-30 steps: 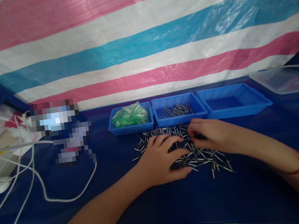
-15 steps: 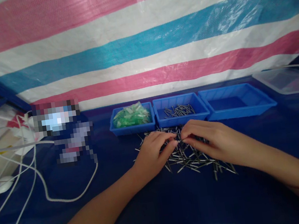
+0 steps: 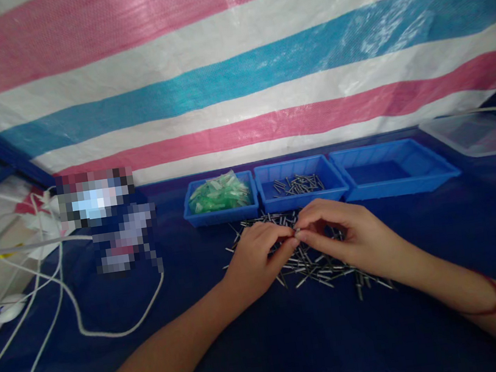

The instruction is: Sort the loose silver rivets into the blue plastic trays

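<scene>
My left hand (image 3: 255,253) and my right hand (image 3: 351,230) meet fingertip to fingertip above a loose pile of blind rivets (image 3: 308,267) on the blue table. Thumb and forefinger of each are closed in a pinch. Between the tips shows a bit of a small silvery rivet (image 3: 297,231), mostly covered by the fingers. Just behind the hands, the middle blue bin (image 3: 304,198) has more rivets (image 3: 301,184) in it. To its left, a smaller blue bin (image 3: 222,216) contains green and clear plastic packets (image 3: 220,192).
A third blue bin (image 3: 407,186) stands at the right, beside a clear plastic lid (image 3: 475,132). White cables (image 3: 112,335) loop over the left side of the table (image 3: 297,339), near blurred-out items (image 3: 121,240). A striped plastic sheet (image 3: 234,89) hangs behind.
My right hand has shifted slightly left, so its fingertips now touch those of my left hand and cover more of the rivet. The view has moved a little.
</scene>
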`<action>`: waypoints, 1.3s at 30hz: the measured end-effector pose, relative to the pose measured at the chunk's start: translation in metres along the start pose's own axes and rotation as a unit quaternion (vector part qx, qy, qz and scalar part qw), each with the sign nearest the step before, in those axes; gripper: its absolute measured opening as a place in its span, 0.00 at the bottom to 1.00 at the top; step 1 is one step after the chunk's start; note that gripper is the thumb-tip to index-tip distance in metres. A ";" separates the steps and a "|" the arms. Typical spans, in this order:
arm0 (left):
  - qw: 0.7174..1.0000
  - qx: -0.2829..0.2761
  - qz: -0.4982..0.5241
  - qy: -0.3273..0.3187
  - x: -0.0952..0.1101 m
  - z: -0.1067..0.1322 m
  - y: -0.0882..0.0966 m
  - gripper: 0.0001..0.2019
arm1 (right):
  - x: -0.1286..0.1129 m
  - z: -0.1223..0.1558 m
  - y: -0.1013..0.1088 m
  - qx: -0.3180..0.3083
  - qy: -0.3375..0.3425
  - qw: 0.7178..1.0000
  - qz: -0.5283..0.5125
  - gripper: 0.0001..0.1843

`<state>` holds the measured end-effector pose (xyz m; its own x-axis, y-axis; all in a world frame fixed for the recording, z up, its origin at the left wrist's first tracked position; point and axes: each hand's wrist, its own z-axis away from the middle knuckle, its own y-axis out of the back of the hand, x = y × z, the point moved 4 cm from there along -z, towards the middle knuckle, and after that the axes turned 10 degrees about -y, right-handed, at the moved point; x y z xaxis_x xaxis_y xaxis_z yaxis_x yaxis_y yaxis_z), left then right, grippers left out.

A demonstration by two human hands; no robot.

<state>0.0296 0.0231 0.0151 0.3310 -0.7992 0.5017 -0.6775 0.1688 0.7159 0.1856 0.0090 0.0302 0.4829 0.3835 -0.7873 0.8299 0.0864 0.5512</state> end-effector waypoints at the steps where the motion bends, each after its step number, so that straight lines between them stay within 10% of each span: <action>1: 1.000 -0.001 -0.004 0.001 -0.001 0.000 0.000 0.09 | -0.001 0.000 -0.001 -0.004 0.010 1.000 0.002 0.04; 13: 0.997 0.038 0.003 0.061 -0.002 -0.001 0.009 0.07 | -0.006 -0.002 0.004 0.032 0.078 0.994 0.073 0.06; 24: 0.995 0.048 0.022 0.082 -0.007 0.000 0.012 0.15 | 0.025 -0.018 0.046 0.210 0.010 0.943 0.260 0.11; 30: 0.998 -0.021 -0.042 0.041 -0.005 -0.003 0.009 0.08 | 0.020 -0.013 0.053 -0.004 -0.058 0.983 0.174 0.08; 34: 0.997 -0.052 -0.041 0.027 -0.006 -0.003 0.004 0.08 | 0.029 -0.005 0.042 -0.206 -0.049 0.958 0.192 0.09; 39: 0.997 -0.056 -0.041 0.013 -0.003 -0.003 0.003 0.08 | 0.036 -0.002 0.032 -0.237 -0.034 0.939 0.247 0.11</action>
<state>0.0280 0.0281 0.0171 0.4004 -0.7978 0.4508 -0.5697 0.1686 0.8044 0.2291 0.0272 0.0203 0.8067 0.4256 -0.4100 0.2898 0.3196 0.9021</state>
